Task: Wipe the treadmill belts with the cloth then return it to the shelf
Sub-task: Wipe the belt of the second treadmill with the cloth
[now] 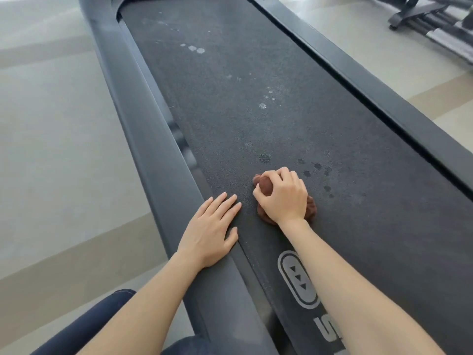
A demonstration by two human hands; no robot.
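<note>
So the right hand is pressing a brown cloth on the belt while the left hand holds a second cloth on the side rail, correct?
Not quite. The head view shows the left hand empty, lying flat with its palm on the side rail and its fingertips reaching the belt. There is no second cloth. The rest holds: the right hand is pressing a bunched brown cloth on the belt.

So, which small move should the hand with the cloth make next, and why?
Probably push the cloth forward and slightly right with the right hand: dark spots lie just ahead on the belt, and pale marks farther up look unwiped.
</note>
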